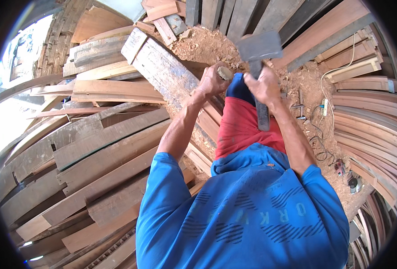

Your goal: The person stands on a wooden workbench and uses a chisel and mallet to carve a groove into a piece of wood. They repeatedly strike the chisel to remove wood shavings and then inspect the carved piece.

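My left hand (213,80) is closed round an upright wooden tool handle (225,73). Only its round, pale, worn end shows above my fist; whatever lies below is hidden. In my right hand (265,85) is a dark mallet (259,46), gripped on its handle close beneath the head. The block-shaped head is raised beyond my hands, to the right of the wooden handle and apart from it. A thick, worn beam (162,67) with whitish patches runs slantwise under my left forearm.
Stacked boards (113,143) crowd the left side, with more timber (369,121) along the right. Dark planks (247,18) lie at the far side. Wood shavings (212,45) cover the ground. A pale cord (327,85), a power strip (325,107) and a power tool (352,183) lie at right.
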A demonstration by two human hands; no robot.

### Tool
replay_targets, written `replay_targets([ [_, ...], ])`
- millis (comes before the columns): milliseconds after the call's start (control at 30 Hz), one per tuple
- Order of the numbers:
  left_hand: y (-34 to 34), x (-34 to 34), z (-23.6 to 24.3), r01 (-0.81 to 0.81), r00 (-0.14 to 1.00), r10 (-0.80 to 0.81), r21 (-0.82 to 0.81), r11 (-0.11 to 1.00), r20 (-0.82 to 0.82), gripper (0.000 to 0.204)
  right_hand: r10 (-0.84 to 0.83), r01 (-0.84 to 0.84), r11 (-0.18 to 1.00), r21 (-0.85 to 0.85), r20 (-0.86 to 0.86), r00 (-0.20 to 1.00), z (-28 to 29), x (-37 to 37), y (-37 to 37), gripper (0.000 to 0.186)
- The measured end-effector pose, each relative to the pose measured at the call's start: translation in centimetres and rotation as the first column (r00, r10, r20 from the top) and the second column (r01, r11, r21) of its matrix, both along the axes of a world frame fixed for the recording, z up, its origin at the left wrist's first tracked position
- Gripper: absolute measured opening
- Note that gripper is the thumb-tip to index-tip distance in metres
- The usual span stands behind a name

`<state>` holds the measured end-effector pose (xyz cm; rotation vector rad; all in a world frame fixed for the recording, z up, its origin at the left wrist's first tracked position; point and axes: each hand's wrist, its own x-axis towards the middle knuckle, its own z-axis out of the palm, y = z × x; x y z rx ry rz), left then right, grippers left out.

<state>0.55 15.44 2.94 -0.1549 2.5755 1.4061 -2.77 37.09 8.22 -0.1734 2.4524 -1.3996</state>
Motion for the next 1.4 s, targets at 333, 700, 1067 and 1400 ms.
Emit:
replay_targets([
  [333,-1.0,0.3,-2.2,-0.012,1.0,0.012,-0.019,1.0,-0.007,0.051,0.086,-0.113,0.973,0.203,0.138,0.987,-1.1,-0.6,-0.3,0.032],
  [700,-6.7,8.9,2.0,-0.454,0.887,0.429,0.147,0.879,0.169,0.022,0.32,-0.31,0.924,-0.223,0.007,0.947,4.9,3.3,-1.4,0.038],
  [1067,-5.6,13.9,-1.5,-0.102,0.938,0.265,-0.556,0.825,0.221,0.033,0.337,-0.325,0.824,-0.464,-0.058,0.94,7.6,10.1,-1.9,0.028],
  [1400,-4.0,9.5,-2.9,-0.223,0.974,0.209,-0.2,0.954,-0.087,0.04,0.236,-0.187,0.818,-0.543,0.021,0.972,7.7,11.0,-0.2,0.017],
])
